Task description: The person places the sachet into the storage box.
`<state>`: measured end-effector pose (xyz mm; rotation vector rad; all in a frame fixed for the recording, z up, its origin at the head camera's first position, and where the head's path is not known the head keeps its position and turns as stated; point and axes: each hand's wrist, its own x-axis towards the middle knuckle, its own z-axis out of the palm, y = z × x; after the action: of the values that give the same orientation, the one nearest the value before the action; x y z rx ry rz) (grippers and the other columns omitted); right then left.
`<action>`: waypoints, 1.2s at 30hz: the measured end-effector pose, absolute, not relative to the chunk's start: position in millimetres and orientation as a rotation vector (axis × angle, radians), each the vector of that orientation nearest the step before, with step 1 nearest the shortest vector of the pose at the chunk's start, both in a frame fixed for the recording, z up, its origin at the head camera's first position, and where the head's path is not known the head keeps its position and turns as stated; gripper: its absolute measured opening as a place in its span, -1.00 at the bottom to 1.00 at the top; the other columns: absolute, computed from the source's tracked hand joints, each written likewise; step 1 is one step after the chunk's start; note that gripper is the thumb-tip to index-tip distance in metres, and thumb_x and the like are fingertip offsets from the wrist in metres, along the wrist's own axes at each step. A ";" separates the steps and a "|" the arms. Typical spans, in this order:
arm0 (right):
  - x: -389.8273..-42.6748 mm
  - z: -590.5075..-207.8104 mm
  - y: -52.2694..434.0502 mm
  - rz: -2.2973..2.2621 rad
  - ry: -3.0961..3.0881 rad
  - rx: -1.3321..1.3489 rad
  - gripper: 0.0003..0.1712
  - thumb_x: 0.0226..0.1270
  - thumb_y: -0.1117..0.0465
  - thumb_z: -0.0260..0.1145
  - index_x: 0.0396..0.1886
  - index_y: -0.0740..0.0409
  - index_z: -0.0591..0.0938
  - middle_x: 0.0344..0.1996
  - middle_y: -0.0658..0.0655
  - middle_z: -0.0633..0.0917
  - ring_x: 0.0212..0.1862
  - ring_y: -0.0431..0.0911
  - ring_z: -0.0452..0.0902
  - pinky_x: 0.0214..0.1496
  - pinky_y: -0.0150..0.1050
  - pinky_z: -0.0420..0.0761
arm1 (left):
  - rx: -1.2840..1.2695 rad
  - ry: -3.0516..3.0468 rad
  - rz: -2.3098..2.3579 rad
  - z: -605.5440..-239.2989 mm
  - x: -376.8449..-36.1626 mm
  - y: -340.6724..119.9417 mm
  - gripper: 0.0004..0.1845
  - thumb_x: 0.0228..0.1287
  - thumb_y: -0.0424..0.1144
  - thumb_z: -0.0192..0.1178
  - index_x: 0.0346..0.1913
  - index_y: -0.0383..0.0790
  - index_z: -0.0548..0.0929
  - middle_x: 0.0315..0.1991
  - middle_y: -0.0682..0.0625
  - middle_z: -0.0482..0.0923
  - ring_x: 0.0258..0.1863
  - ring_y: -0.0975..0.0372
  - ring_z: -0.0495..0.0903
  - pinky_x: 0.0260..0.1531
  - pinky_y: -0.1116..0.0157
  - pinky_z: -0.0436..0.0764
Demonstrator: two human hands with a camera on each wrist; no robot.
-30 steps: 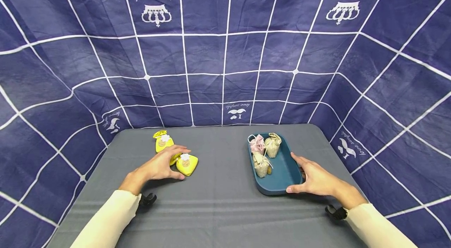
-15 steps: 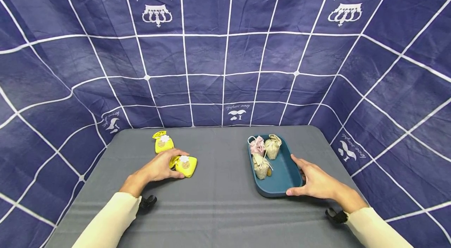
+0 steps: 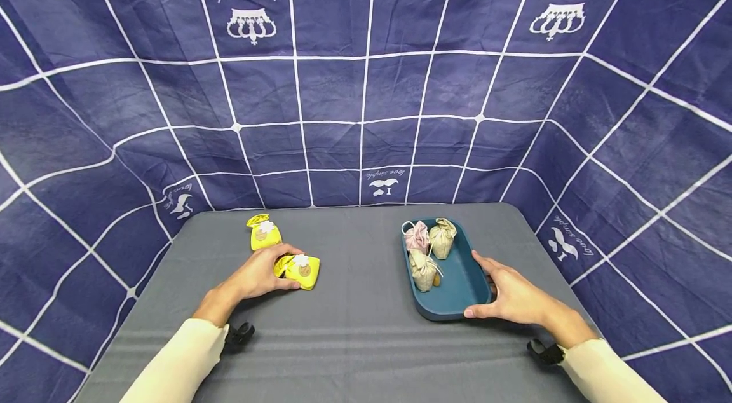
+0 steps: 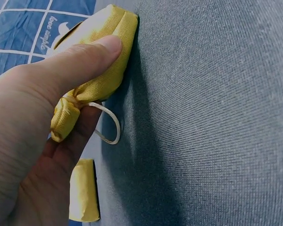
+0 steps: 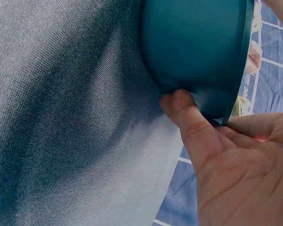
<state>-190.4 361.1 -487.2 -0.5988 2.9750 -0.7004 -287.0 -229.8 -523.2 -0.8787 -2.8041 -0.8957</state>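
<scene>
On the left of the table, my left hand (image 3: 264, 271) pinches a small yellow drawstring pouch (image 3: 305, 271) with a white flower and a round tan label. The left wrist view shows my thumb across the side of the yellow pouch (image 4: 111, 70), fingers by its tied neck and a loop of cord hanging down. A second yellow pouch (image 3: 264, 236) lies just behind that hand. My right hand (image 3: 517, 292) grips the near right corner of a teal tray (image 3: 466, 282), thumb at the front wall; the right wrist view shows the tray's outer wall (image 5: 198, 47) close up.
Inside the tray, toward its left and far side, stand a pink pouch (image 3: 417, 236) and two beige pouches, one at the back (image 3: 443, 239) and one nearer (image 3: 424, 271). A grey cloth (image 3: 354, 301) covers the table. Blue gridded curtains (image 3: 337, 91) enclose the back and sides.
The left hand's fingers have drawn in on the nearer yellow pouch, which has turned slightly and moved a little toward me. The right hand and tray stay nearly still.
</scene>
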 end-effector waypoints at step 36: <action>-189.4 -489.1 362.1 -0.742 2.969 -0.619 0.60 0.07 -0.41 0.86 0.79 0.48 0.30 0.57 0.49 0.62 0.32 0.08 0.82 0.41 -0.03 0.81 | -0.733 -2.691 -0.932 -512.6 -273.0 -192.8 -0.21 0.07 -0.13 0.84 0.39 -0.03 0.73 0.13 0.07 0.88 0.04 0.27 0.77 0.09 0.18 0.73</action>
<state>-189.4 362.1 -489.1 -0.6187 2.9685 -0.7418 -273.0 -192.8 -512.6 -0.7329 -2.6912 -0.9317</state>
